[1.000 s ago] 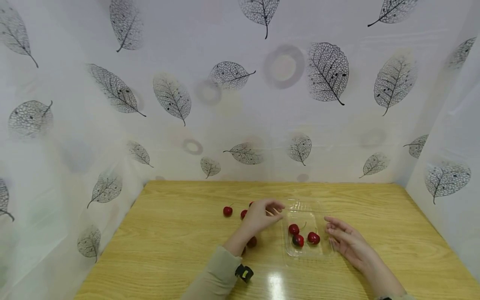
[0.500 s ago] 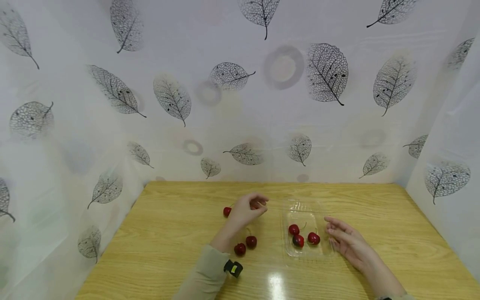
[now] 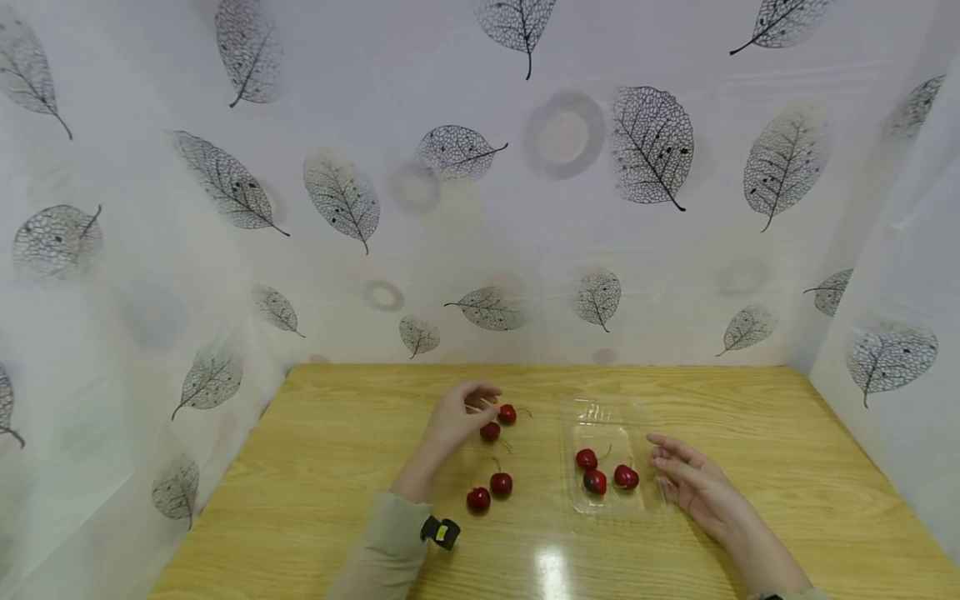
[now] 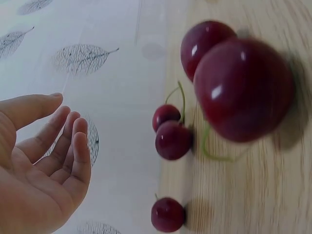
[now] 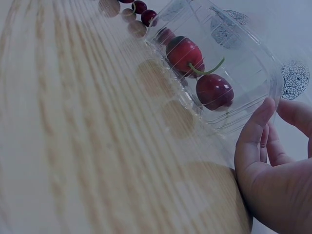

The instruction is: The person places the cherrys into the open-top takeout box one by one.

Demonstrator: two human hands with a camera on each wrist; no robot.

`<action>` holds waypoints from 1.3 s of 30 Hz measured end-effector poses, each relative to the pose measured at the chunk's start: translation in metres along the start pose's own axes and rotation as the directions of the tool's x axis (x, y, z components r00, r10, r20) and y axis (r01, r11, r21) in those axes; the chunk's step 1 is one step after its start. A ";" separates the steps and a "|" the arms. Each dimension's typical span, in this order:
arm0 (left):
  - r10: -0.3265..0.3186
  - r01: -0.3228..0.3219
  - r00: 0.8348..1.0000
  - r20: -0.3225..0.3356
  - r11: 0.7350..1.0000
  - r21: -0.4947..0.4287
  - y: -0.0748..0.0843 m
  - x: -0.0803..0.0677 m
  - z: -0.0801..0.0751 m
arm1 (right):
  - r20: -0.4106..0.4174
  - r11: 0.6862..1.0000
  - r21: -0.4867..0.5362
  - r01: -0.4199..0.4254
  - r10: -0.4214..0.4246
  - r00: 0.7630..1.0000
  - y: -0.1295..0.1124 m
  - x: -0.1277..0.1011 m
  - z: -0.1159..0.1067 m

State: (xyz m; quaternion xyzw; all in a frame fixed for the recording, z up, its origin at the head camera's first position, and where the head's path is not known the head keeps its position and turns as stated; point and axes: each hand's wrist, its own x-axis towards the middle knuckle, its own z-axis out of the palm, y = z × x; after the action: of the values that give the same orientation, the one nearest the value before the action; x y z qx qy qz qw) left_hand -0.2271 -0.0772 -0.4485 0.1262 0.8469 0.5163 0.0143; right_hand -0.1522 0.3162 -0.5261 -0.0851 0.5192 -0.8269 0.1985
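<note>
My left hand (image 3: 459,417) hovers over the table left of the container, fingers loosely bent and nothing between them. Beside its fingertips lie two dark red cherries, one (image 3: 507,414) a little farther back than the other (image 3: 490,431). Nearer me, another cherry pair (image 3: 501,484) rests by the left forearm. In the left wrist view a lone cherry (image 4: 167,214) also shows; the hand hides it in the head view. My right hand (image 3: 701,483) pinches the right edge of a clear plastic container (image 3: 611,433) between thumb and fingers. Inside are three cherries (image 5: 215,91), some with stems.
A wooden table (image 3: 352,467) carries everything. Behind it and along both sides hang pale sheets (image 3: 540,225) printed with dark leaves. Bare wood lies right of the container and at the table's left side.
My left hand has moved left, away from the container, passing over the cherries and uncovering several of them. The right hand and the container have stayed in place.
</note>
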 end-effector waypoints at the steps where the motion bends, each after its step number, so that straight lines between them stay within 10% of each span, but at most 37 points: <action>1: 0.001 -0.001 1.000 -0.007 1.000 0.006 -0.001 0.000 -0.002 | 0.004 1.000 0.004 0.001 -0.001 1.000 0.000 0.000 0.000; 39: -0.119 0.122 0.981 -0.153 0.993 0.008 -0.053 -0.015 -0.037 | -0.035 1.000 -0.002 -0.021 0.021 0.999 -0.001 -0.001 0.004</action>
State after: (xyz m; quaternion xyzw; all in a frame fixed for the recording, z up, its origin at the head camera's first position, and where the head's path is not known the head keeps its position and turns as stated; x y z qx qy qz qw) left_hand -0.2286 -0.1354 -0.4793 0.0351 0.8561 0.5151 -0.0204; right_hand -0.1504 0.3137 -0.5233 -0.0657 0.5244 -0.8256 0.1979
